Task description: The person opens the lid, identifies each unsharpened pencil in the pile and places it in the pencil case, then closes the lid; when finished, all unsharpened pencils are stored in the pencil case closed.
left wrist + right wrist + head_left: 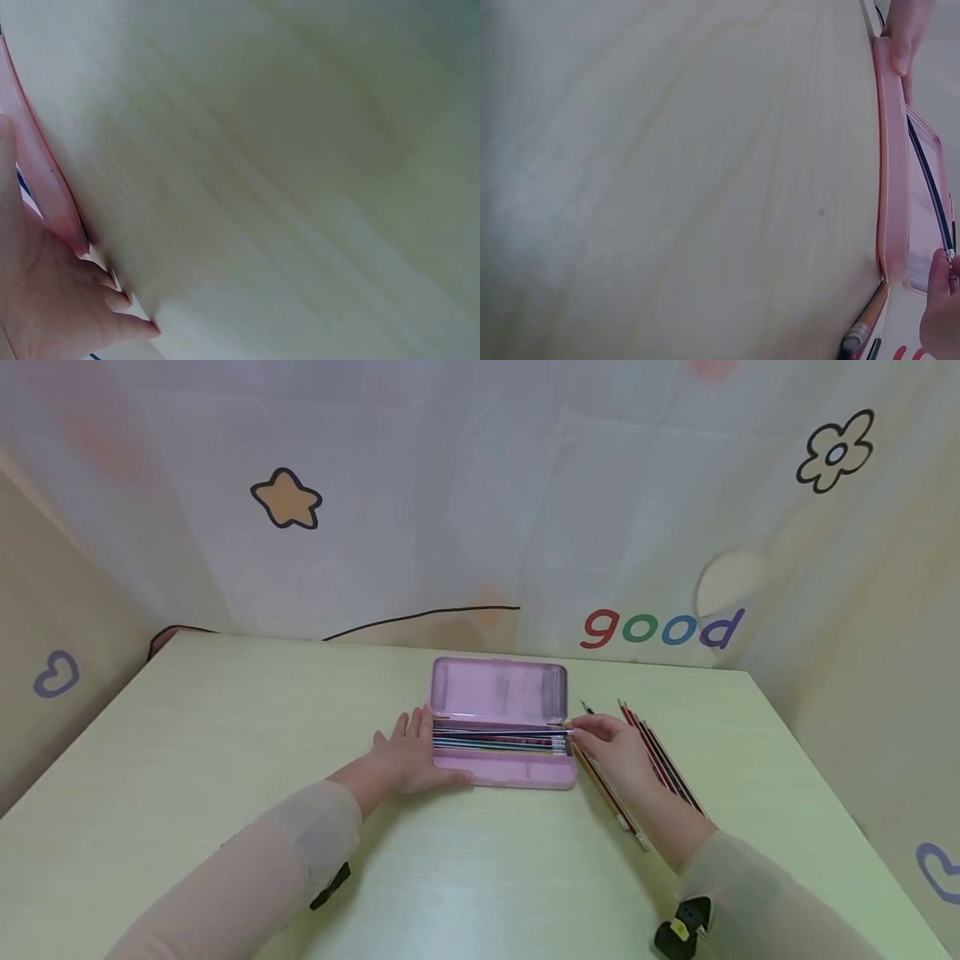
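A pink pencil case (498, 689) lies with its lid raised and several pencils (495, 743) side by side in it. My left hand (408, 756) rests against the case's left end, fingers straight and thumb along the front edge. At the other end, my right hand (615, 756) pinches a dark pencil (928, 174) by its eraser end. That pencil slants over the case in the right wrist view, and its far tip is hard to make out. The left wrist view has the left hand (56, 300) touching the pink case wall (45, 165).
Beside the case on the right, a couple of pencils (611, 797) lie on the pale table (480, 877), partly under the right hand. Further right lie several red and dark pencils (667, 760), partly behind the right forearm. A printed curtain (480, 510) hangs behind the table.
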